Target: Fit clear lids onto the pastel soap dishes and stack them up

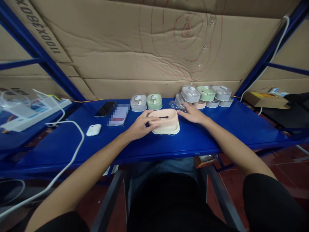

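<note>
A peach oblong box [166, 121] with a slot in its recessed upper face sits over a cream, wavy-edged base [167, 132] on the blue table. My left hand [142, 125] is closed around the left end of the box, fingers along its far side and front. Just beyond the box's right end, my right hand [191, 113] has its thumb and fingers around a clear plastic piece [173, 104]. Part of that piece is hidden by the fingers. The right thumb lies close to the box; whether it touches, I cannot tell.
Grey [138, 102] and green [154, 101] lidded boxes stand behind the left hand. Several more boxes are stacked [207, 93] at the back right. Two phones [120, 114] [105, 109] and a white earbud case [94, 130] lie left. A white cable [80, 141] crosses the left edge.
</note>
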The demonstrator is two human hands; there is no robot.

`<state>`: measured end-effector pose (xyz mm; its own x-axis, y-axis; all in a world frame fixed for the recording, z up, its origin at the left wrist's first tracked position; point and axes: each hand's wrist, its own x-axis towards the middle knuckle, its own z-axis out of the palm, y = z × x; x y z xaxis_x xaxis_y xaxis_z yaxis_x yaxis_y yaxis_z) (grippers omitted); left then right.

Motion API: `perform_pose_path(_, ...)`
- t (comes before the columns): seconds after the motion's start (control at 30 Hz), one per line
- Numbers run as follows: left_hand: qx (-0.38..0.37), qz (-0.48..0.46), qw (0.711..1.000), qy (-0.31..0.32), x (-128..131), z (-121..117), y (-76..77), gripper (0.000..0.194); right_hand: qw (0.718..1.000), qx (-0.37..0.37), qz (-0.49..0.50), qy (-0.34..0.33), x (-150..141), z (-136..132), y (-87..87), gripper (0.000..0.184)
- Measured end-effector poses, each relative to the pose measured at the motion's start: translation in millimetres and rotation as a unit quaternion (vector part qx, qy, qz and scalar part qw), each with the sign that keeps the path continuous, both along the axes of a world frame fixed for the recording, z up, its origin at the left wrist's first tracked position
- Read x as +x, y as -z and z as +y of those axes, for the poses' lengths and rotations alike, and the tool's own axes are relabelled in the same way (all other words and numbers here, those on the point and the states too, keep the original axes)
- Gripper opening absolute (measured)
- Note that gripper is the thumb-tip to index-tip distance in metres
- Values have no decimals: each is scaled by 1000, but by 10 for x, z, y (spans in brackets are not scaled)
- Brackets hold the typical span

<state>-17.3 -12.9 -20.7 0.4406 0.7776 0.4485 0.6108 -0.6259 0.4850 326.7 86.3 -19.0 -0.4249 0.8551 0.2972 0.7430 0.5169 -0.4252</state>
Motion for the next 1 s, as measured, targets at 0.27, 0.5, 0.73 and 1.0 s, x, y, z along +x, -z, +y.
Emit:
perform_pose_path(0.27,-9,14,983,-184,-189,161,65,48,998,12,-60,-7,29,39,49,89)
perform_pose_path(0.5,-55,45,981,-179,-158,136,72,50,994,-11,-109,-13,21,1,-4,89)
perform_pose_path(0.73,26,21,995,-93,-50,27,-16,36,991,-30,-127,-7,-17,-60,-97,87)
perform_pose_path(1.0,-68,64,995,43,111,-143,24,52,993,-24,-118,-1,-33,-80,-105,78)
